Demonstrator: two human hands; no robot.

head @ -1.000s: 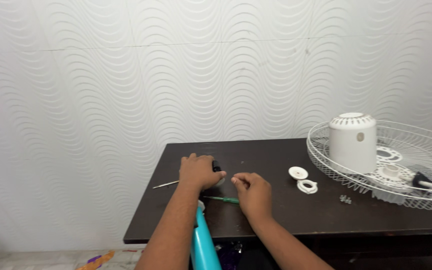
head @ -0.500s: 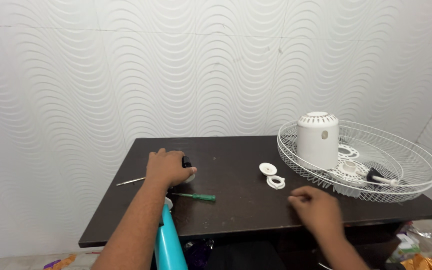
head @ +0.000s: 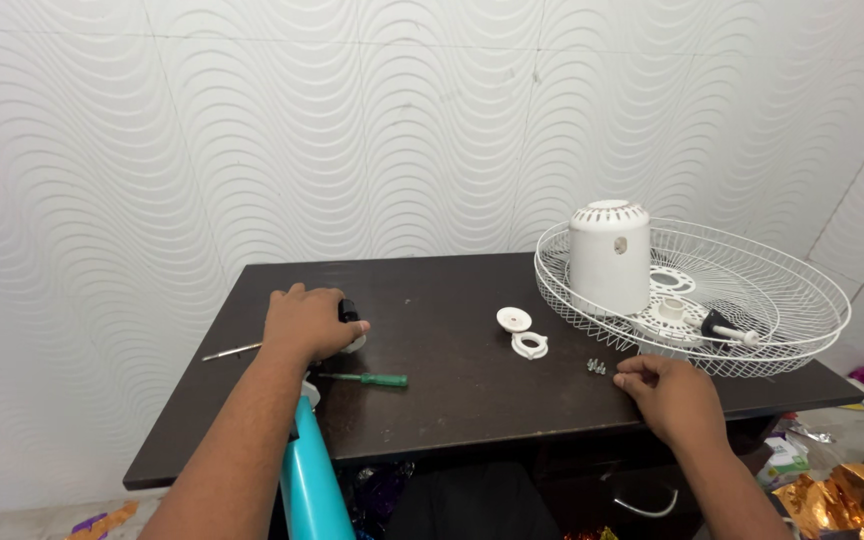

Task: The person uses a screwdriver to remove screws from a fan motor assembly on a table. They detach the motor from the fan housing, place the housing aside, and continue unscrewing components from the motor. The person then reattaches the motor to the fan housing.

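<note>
I am pinning a small black part (head: 349, 312) under my left hand (head: 304, 325), fingers curled over it so it stays put. My right hand (head: 674, 395) is reaching, fingers narrowing, for tiny metal screws (head: 595, 367) at its ten o'clock, beside the white wire grille (head: 802, 290).

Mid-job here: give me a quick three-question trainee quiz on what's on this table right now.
1. True or false: the green-handled screwdriver lies between the left hand and the right hand.
2. What stands inside the wire fan guard? A) white motor cover B) a blue bucket C) a glass jar
3. Which hand is nearest the small screws?

Key: 1 true; 2 A; 3 the right hand.
</note>
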